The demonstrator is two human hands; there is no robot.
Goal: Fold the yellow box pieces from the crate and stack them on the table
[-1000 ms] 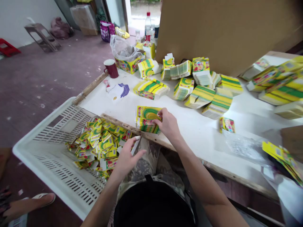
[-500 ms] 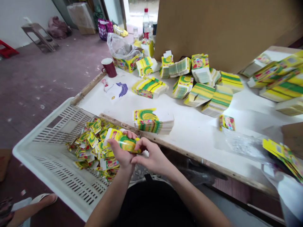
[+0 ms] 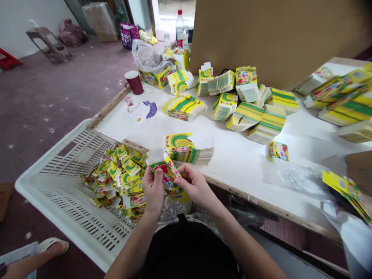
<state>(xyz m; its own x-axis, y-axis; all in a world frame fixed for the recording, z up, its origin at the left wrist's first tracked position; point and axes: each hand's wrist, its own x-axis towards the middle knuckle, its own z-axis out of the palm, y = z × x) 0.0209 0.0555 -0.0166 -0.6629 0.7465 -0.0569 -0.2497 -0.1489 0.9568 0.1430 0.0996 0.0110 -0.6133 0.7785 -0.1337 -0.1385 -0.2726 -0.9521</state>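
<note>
Between my two hands is a small printed cardboard box (image 3: 168,179), yellow and green with red and pink lettering. Its white inner flaps stand open at the upper end. My left hand (image 3: 154,192) grips its left side, thumb on the printed face. On the right edge, the fingers and thumb of my right hand (image 3: 196,186) pinch a narrow side panel. Just beyond lies a stack of flat, unfolded cartons (image 3: 190,151) on the white table. Left of my hands, a heap of small yellow-green cartons (image 3: 119,174) fills part of a white plastic crate (image 3: 54,149).
Several carton stacks (image 3: 244,116) line the back of the table (image 3: 232,170), before a large cardboard sheet (image 3: 261,38). A maroon mug (image 3: 135,84) stands near the left corner. A plastic bag (image 3: 302,178) lies to the right. Another person's foot (image 3: 56,247) shows lower left.
The box has been turned: its lemon-printed face was up, and now a lettered face and open white flaps show. My left hand has shifted from cradling it to gripping its side.
</note>
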